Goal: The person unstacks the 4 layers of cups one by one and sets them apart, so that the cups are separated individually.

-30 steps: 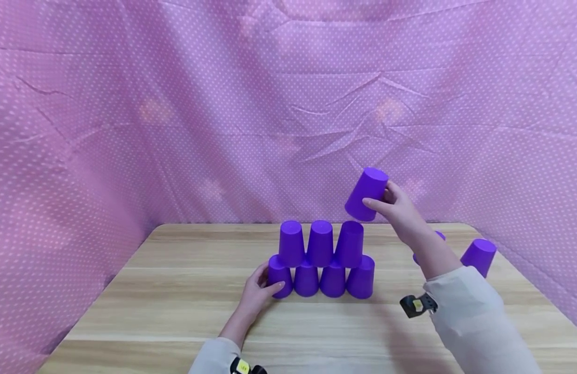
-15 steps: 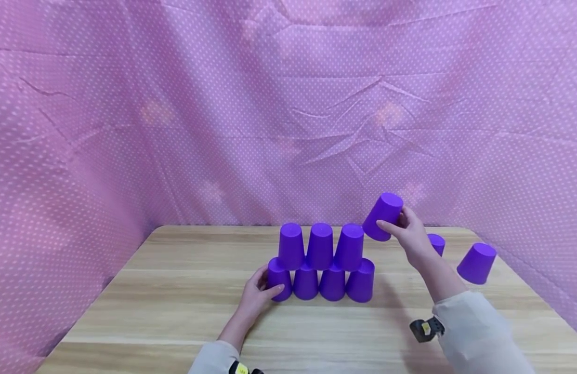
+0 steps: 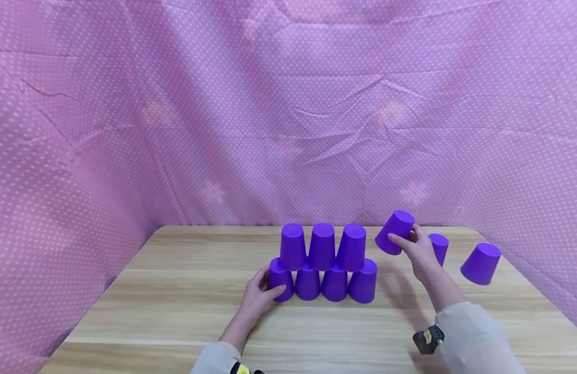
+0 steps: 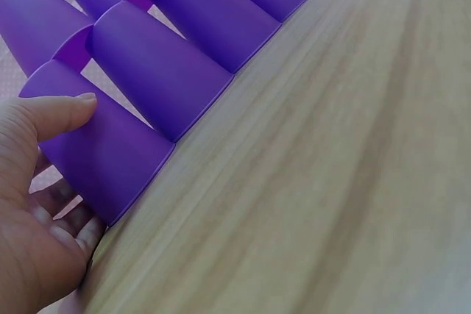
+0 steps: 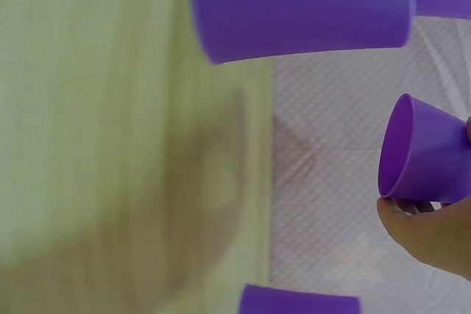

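Note:
Upside-down purple cups form two rows: several along the bottom, and three above, with the middle upper cup [image 3: 322, 247] straddling the gap below it. My left hand [image 3: 254, 296] holds the leftmost bottom cup [image 4: 110, 145], thumb across its front and the other fingers round its outer side. To the right of the rows, my right hand [image 3: 419, 252] grips a separate purple cup [image 3: 395, 232] above the table. That cup is tilted, its mouth pointing down and left; its open rim shows in the right wrist view, with the thumb near the rim.
Two more upturned purple cups stand on the right: one [image 3: 439, 248] partly behind the right hand, another [image 3: 481, 264] nearer the table's right edge. The wooden table [image 3: 153, 306] ends at a pink dotted curtain [image 3: 270, 130] on the back and sides.
My right hand has brought its cup down and to the right, away from the upper row. My left hand stays on the leftmost bottom cup, and the rows keep their arrangement.

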Demonstrator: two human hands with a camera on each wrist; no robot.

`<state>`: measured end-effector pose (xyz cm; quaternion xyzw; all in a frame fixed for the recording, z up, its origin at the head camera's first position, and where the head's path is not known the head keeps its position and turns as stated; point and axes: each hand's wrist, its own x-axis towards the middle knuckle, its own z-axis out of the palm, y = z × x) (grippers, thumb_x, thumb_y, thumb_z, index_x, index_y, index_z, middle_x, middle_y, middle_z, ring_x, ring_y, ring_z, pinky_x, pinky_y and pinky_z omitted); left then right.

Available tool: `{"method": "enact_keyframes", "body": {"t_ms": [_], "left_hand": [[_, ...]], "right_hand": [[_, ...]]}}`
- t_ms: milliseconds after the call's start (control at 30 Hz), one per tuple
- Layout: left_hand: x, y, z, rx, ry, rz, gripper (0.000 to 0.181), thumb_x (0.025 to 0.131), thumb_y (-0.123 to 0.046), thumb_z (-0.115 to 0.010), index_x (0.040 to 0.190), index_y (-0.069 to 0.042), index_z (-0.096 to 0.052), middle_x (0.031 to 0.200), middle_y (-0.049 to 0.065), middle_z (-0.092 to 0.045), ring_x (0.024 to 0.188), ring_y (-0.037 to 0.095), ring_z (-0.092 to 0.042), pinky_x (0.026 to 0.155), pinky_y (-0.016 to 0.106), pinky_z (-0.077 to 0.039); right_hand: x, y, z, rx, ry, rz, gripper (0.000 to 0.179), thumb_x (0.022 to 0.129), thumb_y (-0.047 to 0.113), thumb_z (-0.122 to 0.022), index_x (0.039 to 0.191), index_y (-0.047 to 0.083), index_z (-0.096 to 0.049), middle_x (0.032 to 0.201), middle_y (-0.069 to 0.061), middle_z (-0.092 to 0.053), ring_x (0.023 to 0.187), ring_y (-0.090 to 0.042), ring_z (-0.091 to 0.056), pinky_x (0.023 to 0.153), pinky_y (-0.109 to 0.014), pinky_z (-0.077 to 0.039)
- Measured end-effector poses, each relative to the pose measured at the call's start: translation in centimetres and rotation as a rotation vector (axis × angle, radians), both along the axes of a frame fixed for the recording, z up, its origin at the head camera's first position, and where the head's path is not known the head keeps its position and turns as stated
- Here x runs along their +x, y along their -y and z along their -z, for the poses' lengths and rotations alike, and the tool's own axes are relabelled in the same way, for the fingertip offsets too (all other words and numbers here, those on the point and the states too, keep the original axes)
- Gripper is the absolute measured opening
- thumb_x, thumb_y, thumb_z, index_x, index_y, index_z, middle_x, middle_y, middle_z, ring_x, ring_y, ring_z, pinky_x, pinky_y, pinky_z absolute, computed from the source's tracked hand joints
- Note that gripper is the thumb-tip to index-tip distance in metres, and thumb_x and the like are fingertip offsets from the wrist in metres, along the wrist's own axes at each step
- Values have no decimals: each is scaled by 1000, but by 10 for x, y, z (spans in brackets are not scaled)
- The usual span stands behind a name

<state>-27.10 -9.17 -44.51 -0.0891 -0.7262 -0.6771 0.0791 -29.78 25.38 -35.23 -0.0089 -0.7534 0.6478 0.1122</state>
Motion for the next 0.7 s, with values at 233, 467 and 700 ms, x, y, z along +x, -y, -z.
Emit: {"method": "enact_keyframes", "body": {"t_ms": [233,467,700], "left_hand": [[-1,1,2,18,-4,6,63,70,-5,-68,125,3,-40,118,24,-45,111,34,-39,96,43,-28],[1,1,3,4,4,14,64,71,-7,-68,126,4,-37,121,25,-42,113,36,-37,96,44,-27],[1,0,2,3,2,5,64,72,-8,-67,127,3,-36,119,23,-44,112,35,-38,97,44,-27]], "right_hand": [[-9,-4,19,3,42,43,66,80,13,-60,130,-6,-22,127,-30,-30,115,-37,-31,97,-44,-25],[-19,-6,32,19,86,37,69,80,11,-59,131,-7,-18,129,-31,-26,117,-40,-28,98,-45,-23],[-27,-12,42,33,102,44,68,78,9,-61,130,-5,-21,130,-30,-26,117,-41,-28,98,-47,-23]]}}
